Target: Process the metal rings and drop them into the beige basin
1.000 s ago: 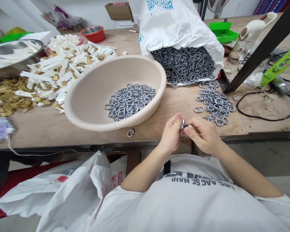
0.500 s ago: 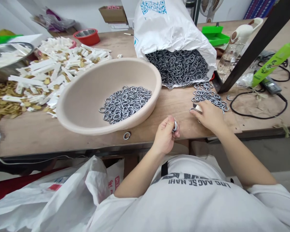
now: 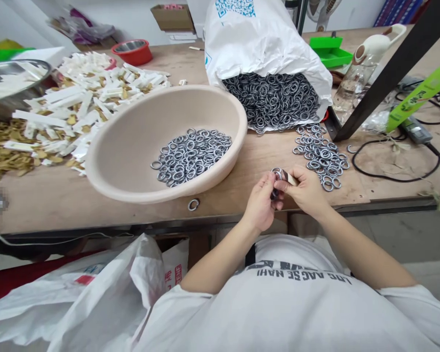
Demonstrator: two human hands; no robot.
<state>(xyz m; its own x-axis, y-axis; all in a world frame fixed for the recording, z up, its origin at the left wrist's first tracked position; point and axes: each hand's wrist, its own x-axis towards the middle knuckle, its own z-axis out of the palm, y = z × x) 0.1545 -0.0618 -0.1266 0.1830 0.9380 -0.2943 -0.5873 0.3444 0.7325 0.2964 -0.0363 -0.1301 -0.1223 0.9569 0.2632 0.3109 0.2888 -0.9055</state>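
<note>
Seen from the head view, the left hand (image 3: 260, 203) and right hand (image 3: 304, 190) are close together, just right of the front of the beige basin (image 3: 124, 127). The left hand is closed on what look like two metal rings (image 3: 276, 172); the right pinches one pale strip (image 3: 289, 177) against them. One loose ring (image 3: 193, 204) lies in front of the basin. One heap of rings (image 3: 190, 156) sits inside it, a second heap of rings (image 3: 320, 156) lies right of it, and one white sack (image 3: 267, 44) spilling more rings (image 3: 271, 100) lies behind it.
</note>
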